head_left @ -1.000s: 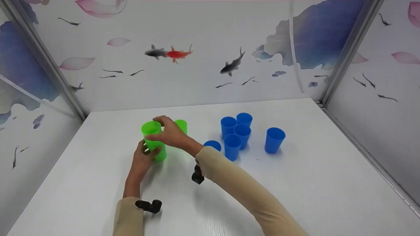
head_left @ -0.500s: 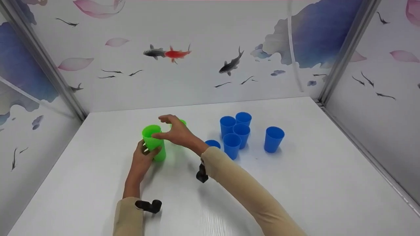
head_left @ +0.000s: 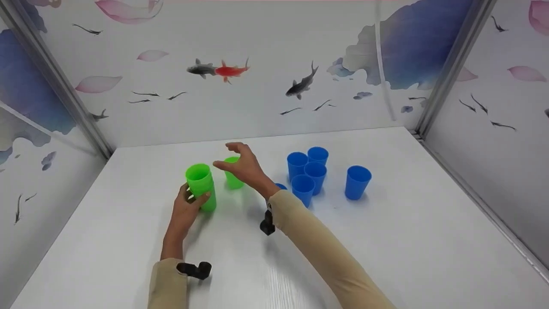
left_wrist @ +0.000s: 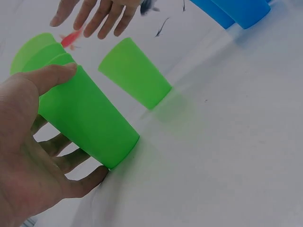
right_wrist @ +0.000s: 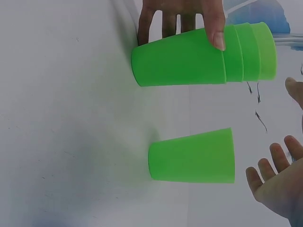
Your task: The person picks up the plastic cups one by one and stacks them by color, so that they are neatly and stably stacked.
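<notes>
My left hand (head_left: pixel 185 210) grips a stack of nested green plastic cups (head_left: pixel 200 178), thumb on one side and fingers round the other. The stack stands upright on the white table, its several rims staggered in the right wrist view. A single green cup (head_left: pixel 234 182) stands upright just right of the stack, partly behind my right hand (head_left: pixel 248 167) in the head view. That hand hovers near this cup's rim, thumb and fingers spread apart with nothing between them. In the right wrist view its fingertips (right_wrist: pixel 253 175) are a little beyond the rim of the single cup (right_wrist: pixel 194 158).
Several blue cups (head_left: pixel 303 192) stand in a close cluster right of my right hand, one mostly hidden behind the wrist. Another blue cup (head_left: pixel 358 182) stands apart farther right. Printed wall panels (head_left: pixel 257 116) enclose the white table (head_left: pixel 407 240) at the back and sides.
My right hand has let go of the top of the green stack and moved right, over to the single green cup. The upper cup has sunk lower into the stack; my left hand has stayed put.
</notes>
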A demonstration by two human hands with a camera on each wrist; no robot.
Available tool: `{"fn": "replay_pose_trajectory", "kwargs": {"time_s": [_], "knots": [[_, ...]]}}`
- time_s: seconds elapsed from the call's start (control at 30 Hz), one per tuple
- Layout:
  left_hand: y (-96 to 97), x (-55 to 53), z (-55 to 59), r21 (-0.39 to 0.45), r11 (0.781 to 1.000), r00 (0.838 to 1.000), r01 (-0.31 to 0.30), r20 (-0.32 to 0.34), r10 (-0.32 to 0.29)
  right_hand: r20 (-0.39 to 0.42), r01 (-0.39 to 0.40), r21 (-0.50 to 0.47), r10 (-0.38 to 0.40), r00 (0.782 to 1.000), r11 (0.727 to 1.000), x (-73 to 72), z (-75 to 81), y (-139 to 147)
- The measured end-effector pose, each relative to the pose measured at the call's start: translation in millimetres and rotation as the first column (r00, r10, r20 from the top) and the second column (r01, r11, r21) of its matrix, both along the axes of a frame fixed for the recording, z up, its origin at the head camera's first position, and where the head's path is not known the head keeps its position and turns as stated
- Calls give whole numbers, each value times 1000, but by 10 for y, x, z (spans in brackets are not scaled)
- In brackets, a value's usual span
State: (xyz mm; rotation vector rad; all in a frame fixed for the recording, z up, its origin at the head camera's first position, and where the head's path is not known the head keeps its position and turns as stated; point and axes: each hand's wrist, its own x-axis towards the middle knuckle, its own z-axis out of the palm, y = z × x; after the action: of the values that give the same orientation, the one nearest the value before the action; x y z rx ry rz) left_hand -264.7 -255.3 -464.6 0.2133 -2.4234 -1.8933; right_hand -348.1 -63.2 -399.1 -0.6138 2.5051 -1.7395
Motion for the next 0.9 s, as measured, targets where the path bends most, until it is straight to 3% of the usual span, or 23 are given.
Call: {"fn": "replay_pose_trajectory", "kwargs": {"time_s": [0.3, 0.63, 0.9], "knots": [[-10, -3, -6, -7, 1000, 1000, -4, 0, 4, 71, 119, 35, -121, 990, 992, -68, -60, -32], [6, 19, -11, 10, 1000, 1000, 0, -20, 0, 85, 242, -52, -237, 968, 969, -39, -192, -178], [-2, -4, -14, 1, 1000, 1000, -3, -13, 3, 150, 304, -50, -294, 944, 951, -7, -325, -274]]}}
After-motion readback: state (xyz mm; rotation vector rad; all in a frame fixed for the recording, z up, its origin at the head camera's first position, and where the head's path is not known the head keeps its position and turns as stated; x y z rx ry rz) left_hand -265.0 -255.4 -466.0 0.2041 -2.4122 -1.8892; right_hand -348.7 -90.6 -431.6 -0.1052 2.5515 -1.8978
